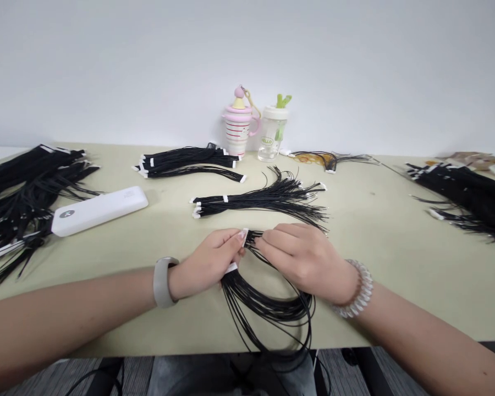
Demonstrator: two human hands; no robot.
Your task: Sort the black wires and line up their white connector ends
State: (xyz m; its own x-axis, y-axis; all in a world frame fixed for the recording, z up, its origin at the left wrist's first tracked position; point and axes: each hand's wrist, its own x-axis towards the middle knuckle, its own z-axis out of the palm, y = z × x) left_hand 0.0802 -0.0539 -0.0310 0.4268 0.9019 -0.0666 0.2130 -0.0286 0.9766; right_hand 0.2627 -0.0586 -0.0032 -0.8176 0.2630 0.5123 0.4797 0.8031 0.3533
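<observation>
My left hand (206,263) and my right hand (301,258) both hold a bundle of thin black wires (268,308) above the table's front part. A white connector strip (231,268) sits at the bundle's gathered end, pinched by my left fingers. My right fingers press on the black wires near that end. The long wire loops hang down and spread over the table edge. Just beyond my hands lies a second wire bundle (259,202) with white-tipped ends.
Black wire bundles with white ends lie at left (28,192), back (187,162) and right (464,201) on the beige table (367,220). A white power bank (99,210), a pink cup (238,124) and a transparent bottle (273,133) stand nearby.
</observation>
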